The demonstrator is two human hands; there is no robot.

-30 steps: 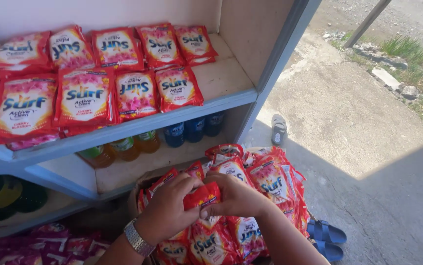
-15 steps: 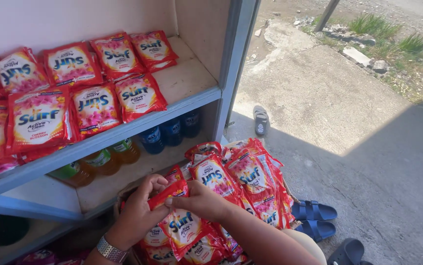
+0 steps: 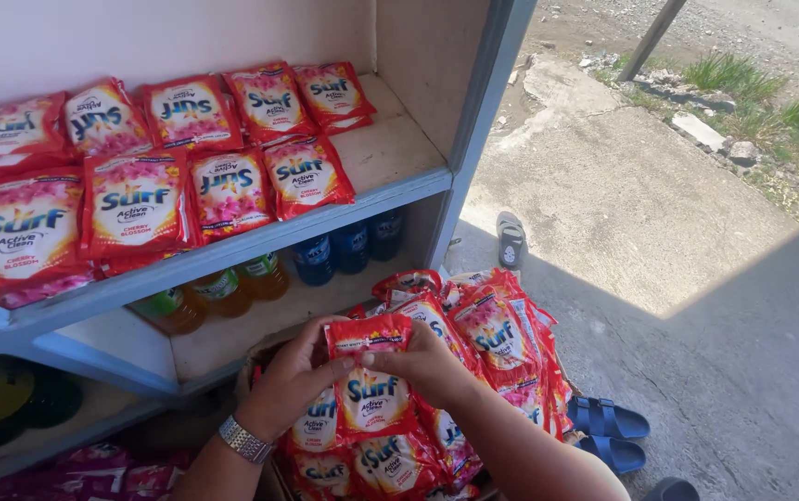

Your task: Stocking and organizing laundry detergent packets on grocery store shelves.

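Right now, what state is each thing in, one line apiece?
Red sachet: held up by its top edge, both hands.
Left hand: pinching the top left corner.
Right hand: pinching the top right.
Sachet pile: heaped beneath the hands.
Shelf sachets: laid flat in two rows.
Bottles: lying on the lower shelf.
Blue sandals: on the ground.

I see a pale shelf unit (image 3: 390,190) whose top shelf carries two rows of red and pink pouches (image 3: 140,199) lying flat. On the shelf beneath, orange-filled bottles (image 3: 223,292) stand beside dark blue bottles (image 3: 348,246). Lower left, green and yellow round things (image 3: 0,394) sit in shade, too dim to name. Outside on the concrete I spot a grey sandal (image 3: 511,239), a blue pair (image 3: 608,431), and grass (image 3: 742,79) with stones by the road
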